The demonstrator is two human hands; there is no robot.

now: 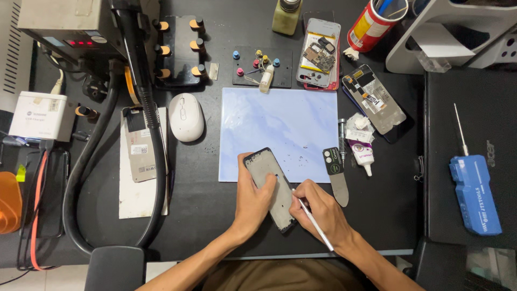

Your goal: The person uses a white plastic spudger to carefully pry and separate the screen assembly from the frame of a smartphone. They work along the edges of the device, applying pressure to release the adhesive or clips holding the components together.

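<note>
The fingers of the left hand [254,198] are wrapped around the left edge of a grey rectangular phone frame with a black rim [271,186], which lies tilted on the black work table [204,199], its top end over the pale blue rectangular mat [280,129]. The fingers of the right hand [318,207] are pressed together, pinching a thin white pen-shaped tool [315,223] whose tip touches the frame's right edge. At three o'clock from the frame lies a grey flat spatula-shaped pry tool with a black head [336,178]; at eleven o'clock, well apart, sits a white oval computer mouse [186,116].

One white mouse [186,116], one blue tile [280,121], two opened phones [319,53] [374,99], one glue tube [363,155]
</note>
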